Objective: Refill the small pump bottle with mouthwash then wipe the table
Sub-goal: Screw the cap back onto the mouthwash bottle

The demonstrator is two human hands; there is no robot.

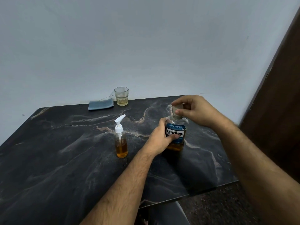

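- Table [65, 159]: dark marble-look top with pale veins, smooth, a dull sheen.
- Pump bottle [121, 143] on the table: clear plastic body, glossy white plastic pump.
- Mouthwash bottle [176, 133], right of the pump bottle: clear plastic, glossy blue paper-like label.
- Glass [121, 96] at the table's far edge: clear, faceted.
- Cloth [100, 104] beside the glass: grey-blue, matt, soft-looking.

Plain pale blue-grey wall [146, 46] fills top half, lit soft & even. Dark brown wooden panel [285, 95] slants down right edge. Black marble-look table [65, 159] w/ pale veins set against wall. Dark speckled floor [219, 208] at btm right.
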